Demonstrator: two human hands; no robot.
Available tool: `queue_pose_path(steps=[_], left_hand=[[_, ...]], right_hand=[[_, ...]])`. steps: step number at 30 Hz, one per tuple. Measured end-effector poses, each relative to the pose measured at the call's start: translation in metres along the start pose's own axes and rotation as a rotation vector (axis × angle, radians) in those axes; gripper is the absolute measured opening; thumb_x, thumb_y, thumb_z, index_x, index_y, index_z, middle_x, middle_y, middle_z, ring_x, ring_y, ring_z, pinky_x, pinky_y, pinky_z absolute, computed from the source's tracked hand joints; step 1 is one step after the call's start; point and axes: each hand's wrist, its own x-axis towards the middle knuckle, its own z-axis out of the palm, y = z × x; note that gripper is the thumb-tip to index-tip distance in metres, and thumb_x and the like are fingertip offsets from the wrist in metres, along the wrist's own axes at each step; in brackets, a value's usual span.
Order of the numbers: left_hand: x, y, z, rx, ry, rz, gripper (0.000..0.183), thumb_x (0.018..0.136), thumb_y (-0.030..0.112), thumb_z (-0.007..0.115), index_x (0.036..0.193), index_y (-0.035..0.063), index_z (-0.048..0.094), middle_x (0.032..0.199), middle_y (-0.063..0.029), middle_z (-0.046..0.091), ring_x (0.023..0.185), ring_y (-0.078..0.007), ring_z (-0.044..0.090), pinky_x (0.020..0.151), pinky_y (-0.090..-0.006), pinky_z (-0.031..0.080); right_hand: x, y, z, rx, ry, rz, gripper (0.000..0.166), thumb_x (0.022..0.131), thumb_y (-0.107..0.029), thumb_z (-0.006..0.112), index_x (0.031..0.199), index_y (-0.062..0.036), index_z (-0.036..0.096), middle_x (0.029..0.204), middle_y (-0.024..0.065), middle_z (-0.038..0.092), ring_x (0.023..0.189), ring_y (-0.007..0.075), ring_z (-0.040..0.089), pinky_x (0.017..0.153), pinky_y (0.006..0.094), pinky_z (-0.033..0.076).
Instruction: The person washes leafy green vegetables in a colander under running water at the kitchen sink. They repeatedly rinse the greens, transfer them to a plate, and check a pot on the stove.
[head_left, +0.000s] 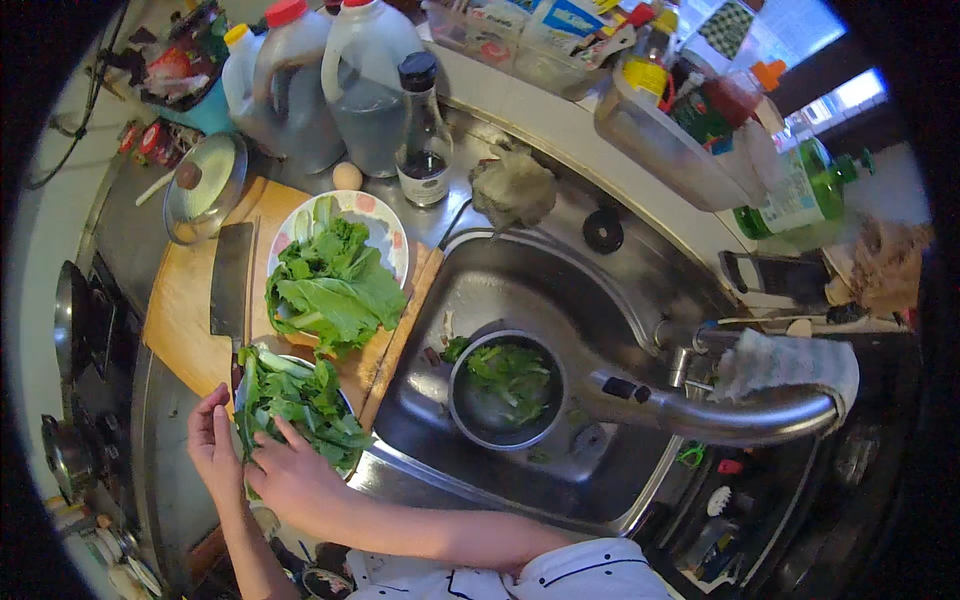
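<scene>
At the lower left, my right hand (289, 469) rests with spread fingers at the leafy greens (300, 405) heaped in a bowl by the wooden cutting board. Left of that heap, my left hand (212, 435) is raised with its fingers apart and nothing seen in it. Above the bowl, a plate (386, 225) with a patterned rim bears more leafy greens (337, 292). A cleaver (231, 281) lies on the cutting board (184, 300), left of the plate. In the sink, a metal pot (456, 409) holds water and greens (510, 379).
A steel sink (480, 262) with a faucet (750, 416) lies to the right. Behind the board stand a glass lid (206, 187), an egg (347, 176), a dark-capped bottle (424, 150) and plastic jugs (367, 97). A stove (97, 360) is at the far left.
</scene>
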Motion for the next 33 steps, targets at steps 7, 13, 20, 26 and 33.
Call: queue_pose_path(steps=[7,13,20,26,33], left_hand=[[-0.024,0.038,0.019,0.166,0.096,0.106,0.022,0.085,0.008,0.049,0.105,-0.0016,0.053,0.119,-0.0173,0.051,0.115,-0.0261,0.044,0.100,-0.0368,0.029],[-0.026,0.087,0.047,0.766,-0.305,0.486,0.038,0.073,0.018,0.064,0.107,0.0042,0.053,0.122,-0.0141,0.049,0.117,-0.0341,0.040,0.101,-0.0562,0.017],[-0.001,0.085,0.095,0.862,-0.632,0.452,0.041,0.059,0.010,0.070,0.097,0.0050,0.057,0.105,-0.0109,0.055,0.111,-0.0305,0.044,0.100,-0.0622,0.016],[-0.006,0.078,0.083,0.940,-0.465,0.370,0.030,0.061,0.001,0.065,0.089,0.0039,0.057,0.087,-0.0098,0.057,0.100,-0.0308,0.050,0.102,-0.0571,0.019],[-0.008,0.048,0.091,1.052,-0.494,0.357,0.022,0.067,0.003,0.057,0.089,0.0017,0.056,0.093,-0.0123,0.052,0.107,-0.0309,0.046,0.102,-0.0543,0.020]], right_hand=[[-0.044,0.038,-0.063,0.676,0.345,-0.144,0.007,0.076,-0.008,0.056,0.072,-0.0031,0.058,0.084,0.0110,0.060,0.081,0.0293,0.059,0.072,0.0383,0.049],[-0.115,0.228,-0.087,0.231,0.512,0.568,0.009,0.068,-0.001,0.059,0.074,-0.0058,0.064,0.080,0.0068,0.063,0.074,0.0183,0.060,0.072,0.0283,0.047],[-0.052,0.313,-0.046,-0.503,-0.504,0.908,0.021,0.074,-0.017,0.062,0.091,-0.0058,0.064,0.098,0.0107,0.063,0.088,0.0252,0.061,0.072,0.0358,0.050],[-0.054,0.338,-0.021,-0.518,-0.567,0.974,0.020,0.078,-0.015,0.053,0.092,-0.0081,0.065,0.100,0.0108,0.062,0.093,0.0272,0.060,0.077,0.0384,0.049],[-0.077,0.340,-0.074,-0.042,-0.344,0.700,0.015,0.072,-0.010,0.058,0.085,-0.0063,0.061,0.087,0.0071,0.061,0.079,0.0195,0.059,0.069,0.0326,0.046]])
